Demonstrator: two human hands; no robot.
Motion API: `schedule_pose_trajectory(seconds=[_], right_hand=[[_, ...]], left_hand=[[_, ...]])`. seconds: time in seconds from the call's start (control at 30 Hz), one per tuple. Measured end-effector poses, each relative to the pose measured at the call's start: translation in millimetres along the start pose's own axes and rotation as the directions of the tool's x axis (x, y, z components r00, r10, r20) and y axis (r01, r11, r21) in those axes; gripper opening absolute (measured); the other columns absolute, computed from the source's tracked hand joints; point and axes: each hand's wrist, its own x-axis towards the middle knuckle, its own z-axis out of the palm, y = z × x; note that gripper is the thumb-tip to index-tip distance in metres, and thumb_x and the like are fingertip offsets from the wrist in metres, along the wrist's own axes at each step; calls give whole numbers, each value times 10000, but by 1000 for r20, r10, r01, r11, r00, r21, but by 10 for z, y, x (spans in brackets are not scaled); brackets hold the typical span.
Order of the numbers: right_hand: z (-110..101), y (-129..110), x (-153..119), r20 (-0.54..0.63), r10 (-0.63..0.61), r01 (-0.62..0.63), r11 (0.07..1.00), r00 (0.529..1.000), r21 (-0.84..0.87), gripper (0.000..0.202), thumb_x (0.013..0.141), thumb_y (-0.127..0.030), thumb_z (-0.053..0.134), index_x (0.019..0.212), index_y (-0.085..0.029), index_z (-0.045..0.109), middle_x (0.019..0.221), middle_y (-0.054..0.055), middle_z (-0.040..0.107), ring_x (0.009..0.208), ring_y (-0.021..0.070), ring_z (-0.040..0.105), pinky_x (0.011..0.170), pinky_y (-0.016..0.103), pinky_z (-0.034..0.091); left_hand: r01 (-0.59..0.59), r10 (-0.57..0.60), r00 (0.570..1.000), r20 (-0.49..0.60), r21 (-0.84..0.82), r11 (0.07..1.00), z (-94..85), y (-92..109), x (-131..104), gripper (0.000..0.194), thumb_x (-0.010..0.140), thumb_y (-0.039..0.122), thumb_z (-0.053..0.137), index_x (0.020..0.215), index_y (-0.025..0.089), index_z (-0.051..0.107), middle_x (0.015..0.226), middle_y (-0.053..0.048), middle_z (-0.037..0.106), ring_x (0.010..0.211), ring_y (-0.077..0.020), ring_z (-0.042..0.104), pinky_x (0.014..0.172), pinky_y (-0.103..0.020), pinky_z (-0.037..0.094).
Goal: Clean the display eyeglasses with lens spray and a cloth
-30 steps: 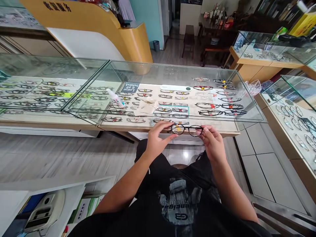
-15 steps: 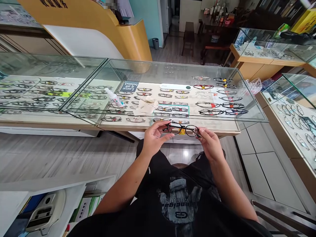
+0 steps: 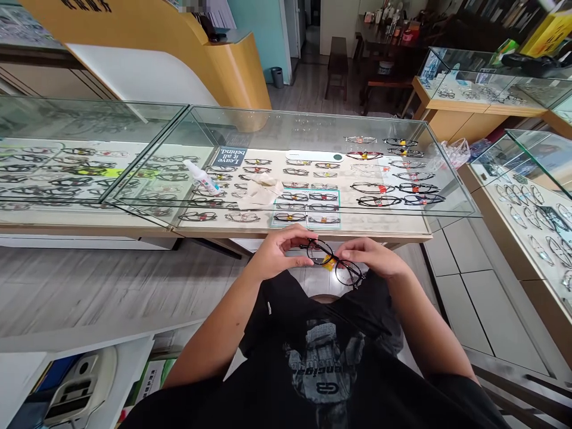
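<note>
Black round-rimmed glasses (image 3: 333, 260) with a yellow tag at the bridge hang tilted over my lap, their right end lower. My left hand (image 3: 279, 253) pinches them at the left end, by the temple and rim. My right hand (image 3: 373, 255) has its fingers closed at the middle of the glasses, near the bridge and yellow tag. Just beyond my hands lies the glass display case (image 3: 379, 225) with rows of frames inside. A white spray bottle (image 3: 202, 177) and a beige cloth (image 3: 259, 192) are on the case's glass top.
Another glass case (image 3: 536, 262) runs along the right, and one more (image 3: 482, 109) stands at the back right. A white shelf (image 3: 134, 351) holding a beige device (image 3: 83, 384) is at the lower left. A dark bench (image 3: 337, 62) and a bin (image 3: 277, 77) stand behind.
The glasses have tilted, their right end dropping. My right hand has moved from their right end inward to the bridge. My left hand has shifted slightly down and left, still holding them.
</note>
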Motion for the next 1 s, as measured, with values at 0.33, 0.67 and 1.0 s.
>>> schedule_pose_trajectory(seconds=[0.33, 0.67, 1.0], right_hand=[[78, -115, -9, 121, -21, 30, 997, 992, -74, 455, 957, -611, 737, 908, -182, 882, 806, 31, 787, 734, 180, 642, 723, 301, 515], [124, -179, -46, 92, -55, 66, 990, 994, -123, 435, 897, -624, 809, 860, -195, 876, 801, 42, 791, 751, 198, 663, 764, 337, 516], [154, -381, -274, 35, -580, 537, 729, 814, -424, 204, 1037, -355, 760, 1200, -261, 836, 983, 56, 743, 894, 187, 663, 820, 337, 537]], left_hand=[[-35, 30, 997, 74, 56, 998, 7, 104, 61, 535, 722, 351, 1009, 1233, 306, 855, 1122, -107, 791, 1012, -258, 796, 883, -382, 710], [-37, 29, 989, 145, 51, 998, -30, 104, 109, 585, 729, 308, 1006, 1288, 323, 838, 1124, -100, 784, 1024, -241, 784, 935, -378, 688], [324, -226, 943, 246, -507, 799, 43, -366, 180, 725, 566, 476, 1076, 1192, 184, 857, 1046, -123, 834, 914, -248, 818, 842, -320, 662]])
